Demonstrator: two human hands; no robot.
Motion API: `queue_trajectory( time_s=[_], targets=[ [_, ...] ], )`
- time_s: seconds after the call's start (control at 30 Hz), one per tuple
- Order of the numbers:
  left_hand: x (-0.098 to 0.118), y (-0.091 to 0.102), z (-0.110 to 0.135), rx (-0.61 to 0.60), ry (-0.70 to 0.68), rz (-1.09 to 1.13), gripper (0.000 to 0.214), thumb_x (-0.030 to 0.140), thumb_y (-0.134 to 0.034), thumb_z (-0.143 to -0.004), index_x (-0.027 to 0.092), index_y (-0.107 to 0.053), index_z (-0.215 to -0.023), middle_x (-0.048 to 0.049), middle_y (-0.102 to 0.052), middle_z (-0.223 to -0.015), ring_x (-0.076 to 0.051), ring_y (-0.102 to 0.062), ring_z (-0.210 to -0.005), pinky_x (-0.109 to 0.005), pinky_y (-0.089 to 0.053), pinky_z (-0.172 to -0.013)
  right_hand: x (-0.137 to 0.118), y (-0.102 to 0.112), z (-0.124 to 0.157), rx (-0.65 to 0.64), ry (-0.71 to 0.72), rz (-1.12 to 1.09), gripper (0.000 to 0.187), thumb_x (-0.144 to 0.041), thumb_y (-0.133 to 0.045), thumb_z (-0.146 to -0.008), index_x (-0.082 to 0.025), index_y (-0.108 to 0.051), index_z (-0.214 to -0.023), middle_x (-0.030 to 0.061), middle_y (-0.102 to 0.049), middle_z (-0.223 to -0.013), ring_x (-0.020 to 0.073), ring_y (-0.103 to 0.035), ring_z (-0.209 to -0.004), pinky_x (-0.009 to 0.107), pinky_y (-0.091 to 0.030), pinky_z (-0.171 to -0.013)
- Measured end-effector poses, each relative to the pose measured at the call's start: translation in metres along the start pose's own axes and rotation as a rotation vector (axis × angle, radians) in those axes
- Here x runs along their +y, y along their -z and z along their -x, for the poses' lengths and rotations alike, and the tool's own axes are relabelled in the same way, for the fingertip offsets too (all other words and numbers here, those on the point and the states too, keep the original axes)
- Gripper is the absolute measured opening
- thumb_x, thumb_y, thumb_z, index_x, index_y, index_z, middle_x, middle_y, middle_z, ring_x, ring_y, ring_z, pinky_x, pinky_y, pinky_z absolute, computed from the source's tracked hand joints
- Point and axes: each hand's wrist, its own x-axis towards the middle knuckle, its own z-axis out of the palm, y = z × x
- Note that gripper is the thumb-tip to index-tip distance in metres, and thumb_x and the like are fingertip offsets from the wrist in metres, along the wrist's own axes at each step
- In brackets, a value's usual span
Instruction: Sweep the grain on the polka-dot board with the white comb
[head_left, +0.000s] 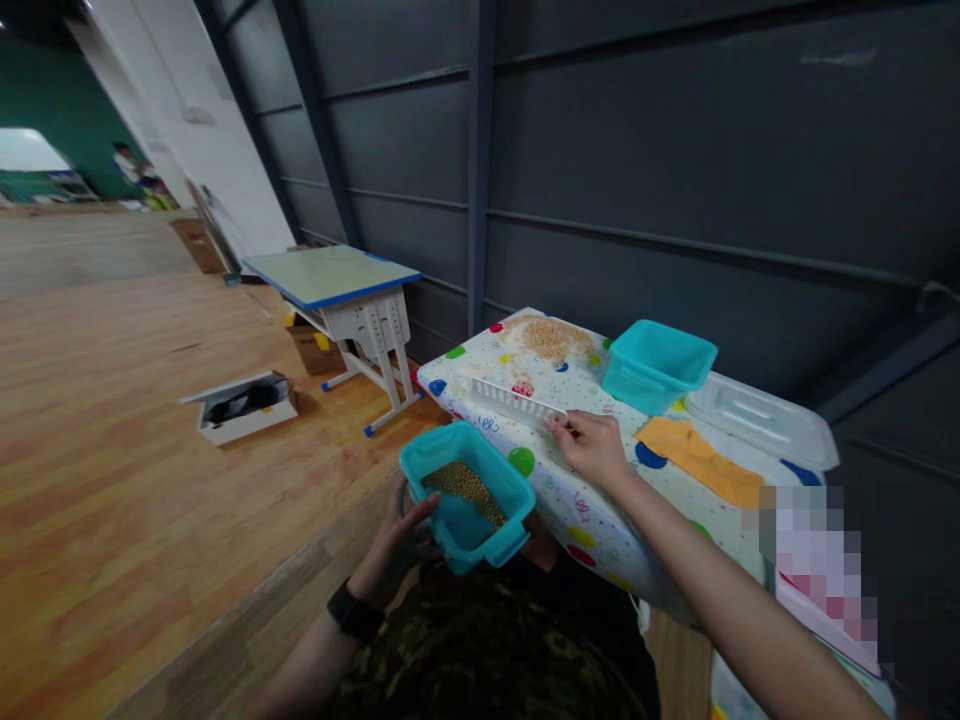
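My left hand (400,535) grips a teal plastic box (466,495) partly filled with small yellowish beans, held just below the near edge of a table with a dotted cloth (555,490). My right hand (592,445) rests on the table and pinches the end of a white slotted plastic strip (516,401) that stands on edge. A loose pile of beans (553,338) lies on the cloth at the far end, beyond the strip.
A second teal box (657,364) stands on the table, with a clear lid (761,418) and an orange cloth (697,455) beside it. A blue-edged desk (334,275) and an open white carton (244,405) stand on the wooden floor to the left. A grey wall runs behind.
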Motion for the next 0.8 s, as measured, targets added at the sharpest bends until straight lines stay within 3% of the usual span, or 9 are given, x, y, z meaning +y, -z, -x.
queue_trajectory(
  time_s=[0.13, 0.3, 0.5, 0.8],
  targets=[
    [0.002, -0.001, 0.001, -0.007, 0.001, 0.004, 0.122, 0.056, -0.105, -0.087, 0.035, -0.035, -0.185, -0.0192, -0.083, -0.148, -0.033, -0.091, -0.099, -0.043, -0.074, -0.076, -0.001, 0.004, -0.005, 0.016, -0.011, -0.023, 0.049, -0.035, -0.065, -0.108, -0.027, -0.055, -0.06, -0.0011, -0.058, -0.051, 0.0149, -0.05, -0.045, 0.03, -0.037, -0.054],
    [0.006, -0.005, 0.005, -0.004, 0.009, -0.01, 0.121, 0.054, -0.103, -0.089, 0.037, -0.034, -0.187, -0.0176, -0.086, -0.143, -0.032, -0.092, -0.099, -0.042, -0.075, -0.078, 0.0, 0.014, -0.006, -0.006, -0.018, 0.033, 0.039, -0.033, -0.064, -0.107, -0.026, -0.069, -0.069, 0.0025, -0.071, -0.06, 0.0183, -0.063, -0.052, 0.03, -0.043, -0.058],
    [0.004, -0.008, 0.006, -0.002, 0.017, 0.033, 0.127, 0.051, -0.105, -0.089, 0.038, -0.028, -0.189, -0.018, -0.085, -0.146, -0.034, -0.092, -0.107, -0.048, -0.079, -0.088, 0.0, 0.021, 0.013, -0.051, -0.012, 0.126, 0.034, -0.032, -0.064, -0.109, -0.025, -0.084, -0.083, 0.0067, -0.083, -0.072, 0.0217, -0.075, -0.061, 0.03, -0.052, -0.062],
    [-0.003, -0.008, -0.002, -0.014, 0.021, 0.104, 0.132, 0.048, -0.109, -0.084, 0.038, -0.029, -0.188, -0.0217, -0.082, -0.15, -0.039, -0.092, -0.112, -0.045, -0.079, -0.079, 0.0, 0.029, 0.041, -0.029, 0.065, 0.177, 0.031, -0.022, -0.063, -0.107, -0.023, -0.094, -0.102, 0.0096, -0.094, -0.096, 0.0263, -0.09, -0.077, 0.032, -0.07, -0.072]
  ],
)
